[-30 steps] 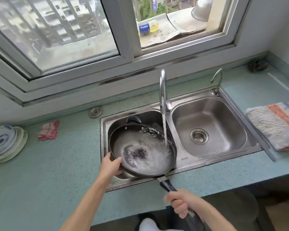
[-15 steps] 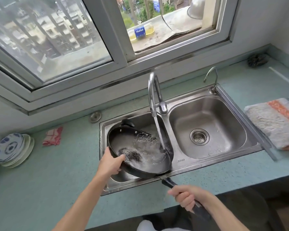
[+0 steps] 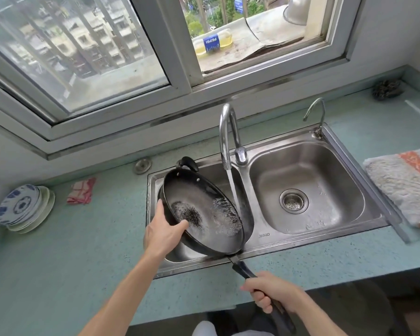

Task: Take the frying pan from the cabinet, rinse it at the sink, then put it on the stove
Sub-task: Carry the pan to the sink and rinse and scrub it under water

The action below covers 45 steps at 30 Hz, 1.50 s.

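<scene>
- Pan (image 3: 204, 214) tilted in left basin of sink (image 3: 325, 238), under tap (image 3: 227, 137).
- Plates (image 3: 22, 208) far left on desk (image 3: 70, 263); towel (image 3: 403, 185) right of sink.

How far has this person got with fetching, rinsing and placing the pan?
Done: the frying pan is out of the cabinet and at the sink. In hand: rinsing; the right hand grips the handle, the left hand tilts the rim, and the faucet runs beside its edge. Left: putting it on the stove, which is out of view.
</scene>
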### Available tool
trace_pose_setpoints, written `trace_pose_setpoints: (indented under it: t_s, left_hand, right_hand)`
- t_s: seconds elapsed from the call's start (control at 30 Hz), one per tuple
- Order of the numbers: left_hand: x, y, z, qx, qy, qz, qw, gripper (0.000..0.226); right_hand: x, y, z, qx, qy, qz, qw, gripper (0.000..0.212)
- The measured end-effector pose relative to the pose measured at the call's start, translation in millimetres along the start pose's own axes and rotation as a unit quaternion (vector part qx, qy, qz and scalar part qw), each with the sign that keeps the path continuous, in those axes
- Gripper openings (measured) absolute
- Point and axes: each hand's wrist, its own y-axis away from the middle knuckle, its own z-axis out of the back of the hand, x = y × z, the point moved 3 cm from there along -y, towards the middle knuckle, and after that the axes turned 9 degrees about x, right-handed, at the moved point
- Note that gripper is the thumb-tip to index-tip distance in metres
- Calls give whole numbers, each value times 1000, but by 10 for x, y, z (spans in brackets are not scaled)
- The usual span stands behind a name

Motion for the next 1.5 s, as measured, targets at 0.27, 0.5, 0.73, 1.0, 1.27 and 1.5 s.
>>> trace_pose_setpoints:
  t_s: [0.27,0.5,0.73,1.0,1.27,1.5]
  left_hand:
    - [-55,85,7,-33,99,-59,993,99]
    - [283,-26,-86,-21,287,-16,958,98]
    - [446,-53,-50,-3,400,12,916,77]
    - [748,-251,-212,58,474,79,875,65]
    - [750,-492,-559,160,524,168,820,36]
    - [494,-583,-549,102,390,150,903,78]
  right_hand:
    - [247,63,135,-122,133,75,981,31]
    - [402,200,198,-78,111,105,985,32]
    - [580,-5,-13,149,-86,9,985,41]
    - [779,-1,-67,-16,33,29,999,44]
    - [766,23,-46,-80,67,48,993,44]
    - [777,28,24,-169,167,61,969,29]
